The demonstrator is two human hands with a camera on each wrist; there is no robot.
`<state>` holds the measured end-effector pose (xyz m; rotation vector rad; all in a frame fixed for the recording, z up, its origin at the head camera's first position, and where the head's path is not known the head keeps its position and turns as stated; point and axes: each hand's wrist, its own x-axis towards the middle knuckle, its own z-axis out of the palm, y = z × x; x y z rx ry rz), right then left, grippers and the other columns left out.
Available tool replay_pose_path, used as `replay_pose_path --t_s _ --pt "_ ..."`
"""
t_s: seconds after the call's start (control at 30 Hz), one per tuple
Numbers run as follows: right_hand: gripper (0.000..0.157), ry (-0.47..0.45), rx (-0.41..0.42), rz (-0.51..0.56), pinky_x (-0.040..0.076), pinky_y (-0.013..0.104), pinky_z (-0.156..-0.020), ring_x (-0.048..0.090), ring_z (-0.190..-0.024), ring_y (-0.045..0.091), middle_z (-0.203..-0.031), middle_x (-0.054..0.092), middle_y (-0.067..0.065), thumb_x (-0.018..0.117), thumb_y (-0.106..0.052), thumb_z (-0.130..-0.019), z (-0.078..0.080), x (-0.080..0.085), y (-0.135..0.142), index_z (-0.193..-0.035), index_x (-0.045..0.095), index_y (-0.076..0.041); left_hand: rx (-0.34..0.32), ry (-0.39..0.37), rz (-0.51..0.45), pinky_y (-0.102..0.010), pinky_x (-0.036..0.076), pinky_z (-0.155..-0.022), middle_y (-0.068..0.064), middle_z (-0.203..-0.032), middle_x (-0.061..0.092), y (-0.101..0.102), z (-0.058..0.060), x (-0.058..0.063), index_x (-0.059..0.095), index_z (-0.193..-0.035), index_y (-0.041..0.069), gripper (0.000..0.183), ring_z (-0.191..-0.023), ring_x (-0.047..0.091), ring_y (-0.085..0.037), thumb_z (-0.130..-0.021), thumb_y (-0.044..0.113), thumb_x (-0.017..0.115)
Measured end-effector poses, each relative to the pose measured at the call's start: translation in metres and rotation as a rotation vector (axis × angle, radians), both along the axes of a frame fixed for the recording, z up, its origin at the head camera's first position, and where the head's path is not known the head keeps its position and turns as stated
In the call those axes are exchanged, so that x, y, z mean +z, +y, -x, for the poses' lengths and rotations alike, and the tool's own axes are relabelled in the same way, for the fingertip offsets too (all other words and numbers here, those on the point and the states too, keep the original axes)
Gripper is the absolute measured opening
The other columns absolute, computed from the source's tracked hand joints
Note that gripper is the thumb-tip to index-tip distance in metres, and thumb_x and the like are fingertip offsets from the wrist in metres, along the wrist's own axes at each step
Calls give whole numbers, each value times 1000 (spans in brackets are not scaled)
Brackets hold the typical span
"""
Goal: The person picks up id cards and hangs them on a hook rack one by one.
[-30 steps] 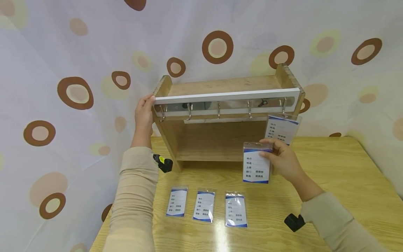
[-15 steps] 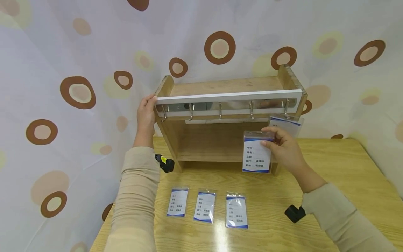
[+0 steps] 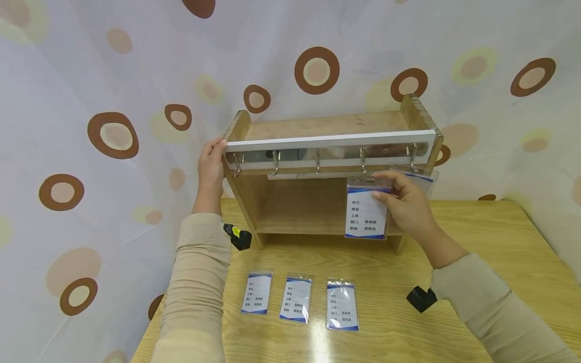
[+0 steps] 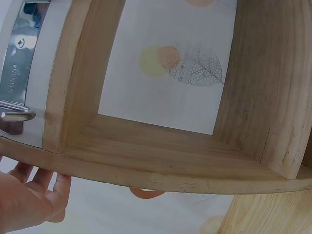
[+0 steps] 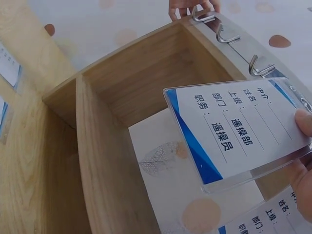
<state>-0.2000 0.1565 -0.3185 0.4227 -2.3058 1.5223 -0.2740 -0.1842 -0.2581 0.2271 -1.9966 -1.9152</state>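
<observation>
A small wooden shelf [image 3: 299,206] stands on the table, with a metal hook rail [image 3: 340,153] along its upper front. My left hand [image 3: 211,164] grips the shelf's upper left corner; in the left wrist view its fingers [image 4: 61,187] lie along the outside of the side board. My right hand [image 3: 406,201] pinches an ID badge [image 3: 365,214] in a clear holder by its upper right corner. The badge is upright, its slotted top just below the second hook from the right [image 3: 363,160]. Behind that hand, another badge [image 3: 422,181] hangs at the rightmost hook [image 3: 413,155], partly hidden.
Three more badges lie in a row on the wooden table [image 3: 476,242] before the shelf: a left one [image 3: 256,293], a middle one [image 3: 296,299] and a right one [image 3: 342,305]. A patterned wall covering [image 3: 354,45] rises close behind the shelf.
My right hand has raised the badge from below the shelf board to just under the rail, lately shifting it slightly left. My left hand stays at the corner.
</observation>
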Motion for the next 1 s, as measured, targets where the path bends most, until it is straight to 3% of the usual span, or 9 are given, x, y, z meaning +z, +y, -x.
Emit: replay_pose_path --t_s 0.23,0.87,1.0 --pt "31 24 11 -13 40 18 -53 48 -67 11 -93 56 -1 57 -3 -81 5 7 -2 -111 51 -3 0 12 -15 -32 27 -94 -2 -127 41 -1 1 -2 50 -119 8 37 -115 34 -12 -87 26 49" --pt "28 58 91 96 40 18 -53 47 -65 10 -81 57 -8 60 -4 -80 11 16 -9 -107 56 -1 -19 17 -50 -40 30 -90 -1 -127 41 0 1 -1 50 -120 9 37 -113 35 -14 -87 27 50" --pt "28 61 93 119 40 18 -54 47 -66 9 -87 58 -9 60 -4 -80 12 16 -10 -107 57 -1 -15 8 -58 -41 30 -90 -1 -126 41 0 2 -1 51 -119 10 37 -113 35 -14 -86 27 50"
